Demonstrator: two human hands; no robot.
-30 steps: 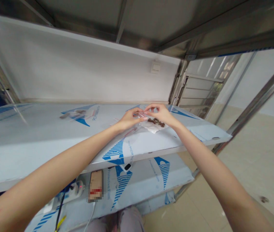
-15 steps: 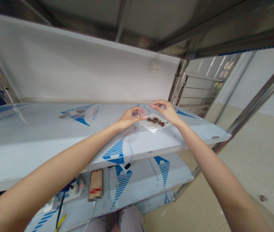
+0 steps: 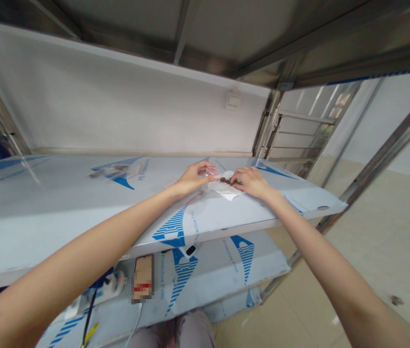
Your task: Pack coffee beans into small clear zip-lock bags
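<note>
The worktop [image 3: 63,193] is wearing a blue-printed film. Near its back edge, a clear plastic bag [image 3: 226,192] with brown bits [image 3: 228,181] is lying flat. The left hand [image 3: 193,178] is pinching the bag's corner, and the right hand [image 3: 251,182] is pressing on the bag just beside it, holding it steady.

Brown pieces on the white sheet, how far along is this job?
Done: the brown pieces lie heaped on the white sheet. In hand: the left hand pinches a clear plastic bag, and the right hand rests beside the pieces. Left: the pieces lie outside the bag.
</note>
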